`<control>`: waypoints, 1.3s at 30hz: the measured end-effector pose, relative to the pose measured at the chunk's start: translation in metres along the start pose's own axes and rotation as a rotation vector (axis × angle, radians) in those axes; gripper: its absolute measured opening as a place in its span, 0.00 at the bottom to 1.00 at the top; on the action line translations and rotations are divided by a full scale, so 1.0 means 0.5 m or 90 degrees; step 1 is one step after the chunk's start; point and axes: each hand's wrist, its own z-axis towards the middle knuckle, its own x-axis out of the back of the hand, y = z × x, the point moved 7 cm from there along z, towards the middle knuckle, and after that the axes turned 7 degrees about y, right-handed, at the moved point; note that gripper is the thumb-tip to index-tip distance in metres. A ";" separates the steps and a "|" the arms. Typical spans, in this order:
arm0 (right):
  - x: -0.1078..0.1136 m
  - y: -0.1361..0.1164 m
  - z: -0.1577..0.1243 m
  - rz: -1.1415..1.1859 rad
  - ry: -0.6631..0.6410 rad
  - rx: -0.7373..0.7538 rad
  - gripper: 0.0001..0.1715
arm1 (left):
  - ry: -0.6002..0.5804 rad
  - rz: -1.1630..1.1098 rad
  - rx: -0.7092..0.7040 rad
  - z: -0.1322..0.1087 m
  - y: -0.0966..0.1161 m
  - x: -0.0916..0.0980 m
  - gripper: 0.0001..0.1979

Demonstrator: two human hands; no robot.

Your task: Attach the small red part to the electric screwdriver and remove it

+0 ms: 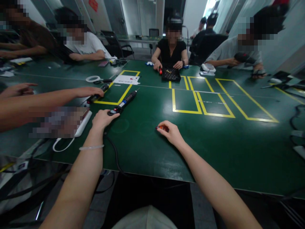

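My left hand is closed round the rear end of an electric screwdriver. The tool is black with a blue band, lies low over the green table, and its thin bit points away to the right. A black cord runs from near that hand to the table's front edge. Over the middle of the table, my right hand pinches a small thing with red-orange and dark parts. Its fingers hide most of it, so the kind cannot be made out.
Yellow tape outlines mark the green table. At left, a co-worker's hand rests on a dark tool, near a white power bank. A paper sheet lies beyond. Opposite, a person handles a black tray.
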 end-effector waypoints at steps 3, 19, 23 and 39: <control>-0.001 0.005 -0.001 0.021 -0.003 -0.027 0.09 | -0.029 0.003 -0.011 0.008 -0.001 -0.009 0.41; -0.018 0.028 0.002 0.051 -0.020 -0.081 0.11 | -0.016 0.013 -0.179 -0.075 0.140 -0.012 0.30; -0.017 0.022 0.003 0.031 -0.021 -0.069 0.10 | -0.015 -0.014 -0.257 -0.123 0.211 -0.022 0.27; 0.004 0.037 0.005 -0.110 0.049 -0.098 0.12 | -0.055 -0.091 -0.452 -0.292 0.384 -0.040 0.22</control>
